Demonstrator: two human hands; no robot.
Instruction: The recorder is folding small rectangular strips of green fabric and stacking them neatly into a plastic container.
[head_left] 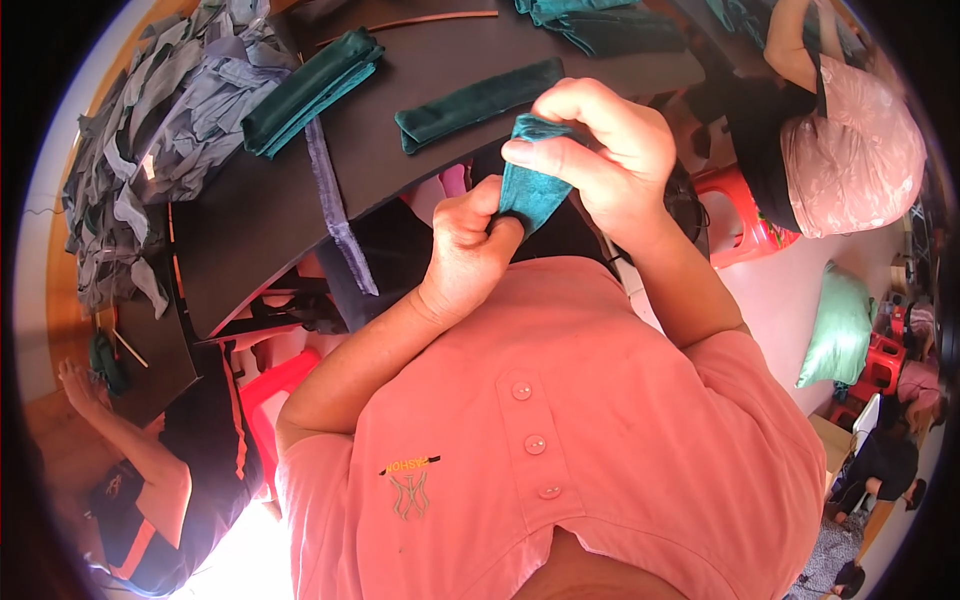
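Observation:
Between my hands a strip of teal velvet fabric (pixel 540 195) is held up just off the table's near edge. My left hand (pixel 470 235) is closed on its lower end, thumb and fingers pinched together. Higher and to the right, my right hand (pixel 610 150) pinches the folded upper end between thumb and fingers. Beyond them on the dark table (pixel 420 45) lies a folded dark green velvet piece (pixel 480 105). Another folded green velvet bundle (pixel 315 90) rests farther left. A narrow grey-purple velvet strip (pixel 335 205) hangs over the table edge.
Grey fabric strips (pixel 180 120) are heaped at the far left. More green fabric (pixel 610 30) lies at the back. One person (pixel 850 145) sits at the right by a red stool (pixel 740 215); another (pixel 150 480) is at the lower left. A pale green cushion (pixel 840 325) lies right.

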